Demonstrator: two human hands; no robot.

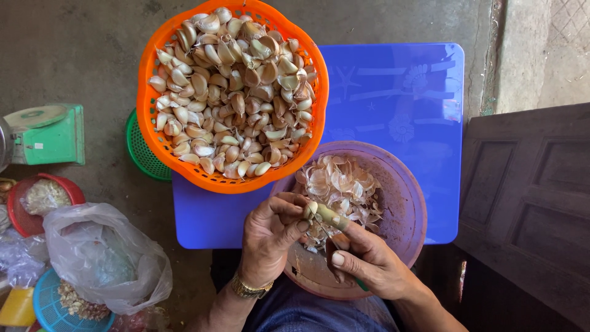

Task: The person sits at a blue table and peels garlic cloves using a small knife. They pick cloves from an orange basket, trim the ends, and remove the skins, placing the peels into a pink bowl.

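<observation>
My left hand [270,237] pinches a garlic clove [311,211] between thumb and fingers over the purple bowl [409,203]. My right hand [369,258] grips a small knife with a pale handle [332,217], its tip against the clove. The purple bowl holds a heap of papery garlic skins [341,184]. Behind it, an orange basket [147,86] is piled with unpeeled garlic cloves [233,92]. A gold watch [249,289] is on my left wrist.
Both containers rest on a blue plastic table [405,104]. A green basket [138,150] peeks from under the orange one. At left stand a green scale [46,135], a red bowl [18,215], a clear plastic bag [104,258] and a blue basket [52,307]. A dark wooden door [528,203] is on the right.
</observation>
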